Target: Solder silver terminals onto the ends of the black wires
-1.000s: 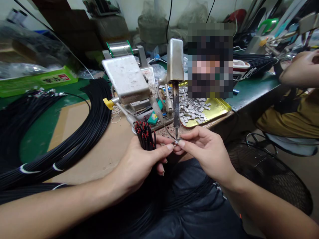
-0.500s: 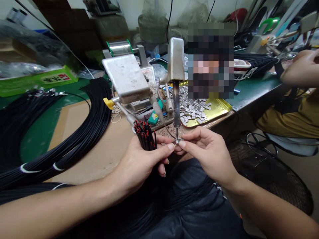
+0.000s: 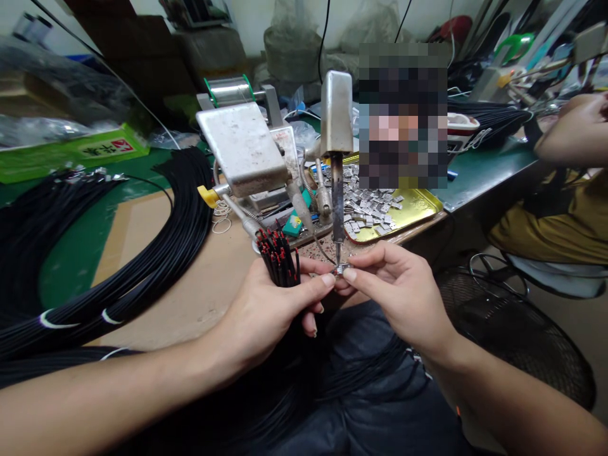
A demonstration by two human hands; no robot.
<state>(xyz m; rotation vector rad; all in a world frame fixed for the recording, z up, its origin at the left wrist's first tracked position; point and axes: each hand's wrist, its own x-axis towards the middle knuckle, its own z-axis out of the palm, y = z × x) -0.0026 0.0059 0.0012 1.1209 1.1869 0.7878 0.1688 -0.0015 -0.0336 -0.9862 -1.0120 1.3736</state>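
Observation:
My left hand (image 3: 268, 304) is closed round a bundle of black cables with red-tipped ends (image 3: 281, 256) that stick up above the fist. Its thumb and forefinger pinch toward the fingertips of my right hand (image 3: 396, 288), which is closed on a small metal connector (image 3: 340, 269). The connector sits right under the tip of a fixed soldering iron (image 3: 337, 202) that hangs down from a metal housing (image 3: 336, 114). A thin solder wire (image 3: 323, 252) curves in to the same spot.
A metal box on a stand (image 3: 242, 149) and a solder spool (image 3: 228, 90) stand behind the iron. A yellow tray (image 3: 418, 204) holds several metal connectors. Long black cable bundles (image 3: 142, 266) curve over the table at left. A person in a yellow shirt (image 3: 560, 209) sits at right, above a fan grille (image 3: 513, 329).
Almost nothing has moved; both hands hold the same pinch under the iron tip, shifted very slightly to the right.

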